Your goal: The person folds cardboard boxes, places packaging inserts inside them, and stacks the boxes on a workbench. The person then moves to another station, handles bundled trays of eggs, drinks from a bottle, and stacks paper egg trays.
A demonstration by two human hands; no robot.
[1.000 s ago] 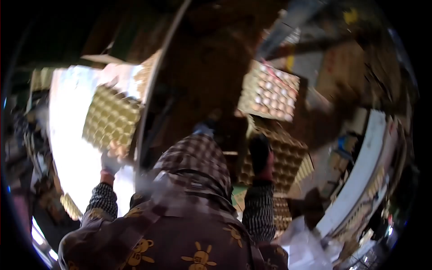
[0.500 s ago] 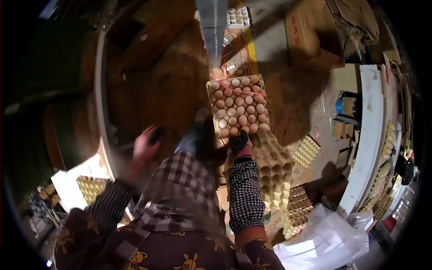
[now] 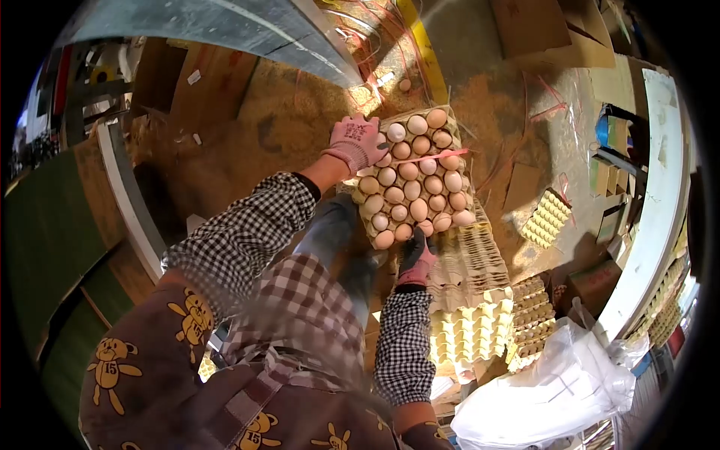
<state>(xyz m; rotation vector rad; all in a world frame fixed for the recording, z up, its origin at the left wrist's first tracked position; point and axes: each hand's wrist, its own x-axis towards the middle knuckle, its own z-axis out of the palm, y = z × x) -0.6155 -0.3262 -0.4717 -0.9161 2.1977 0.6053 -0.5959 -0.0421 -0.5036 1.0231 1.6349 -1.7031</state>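
A cardboard egg tray (image 3: 365, 220) full of brown and pale eggs (image 3: 417, 209) lies in front of me, with a pink strip (image 3: 459, 153) across it. My left hand (image 3: 358, 142), in a pink glove, grips the tray's left side near its far corner; its fingertips are partly hidden at the rim. At the near edge, my right hand (image 3: 418, 261), in a pink and dark glove, holds the tray with its fingers by the front row of eggs. Empty egg trays (image 3: 471, 322) are stacked just under and to the right of my right hand.
A metal beam (image 3: 277, 30) crosses the top left. One loose egg (image 3: 405, 85) lies on the dirty floor by a yellow strip (image 3: 422, 49). To the right are a small egg tray (image 3: 547, 218), a white plastic bag (image 3: 544, 390), a white ledge (image 3: 654, 202) and cardboard boxes (image 3: 551, 34).
My left hand has come from the left, away from the tray, onto its left side. My right hand stays at the near edge. The view has shifted and the tray looks slightly turned.
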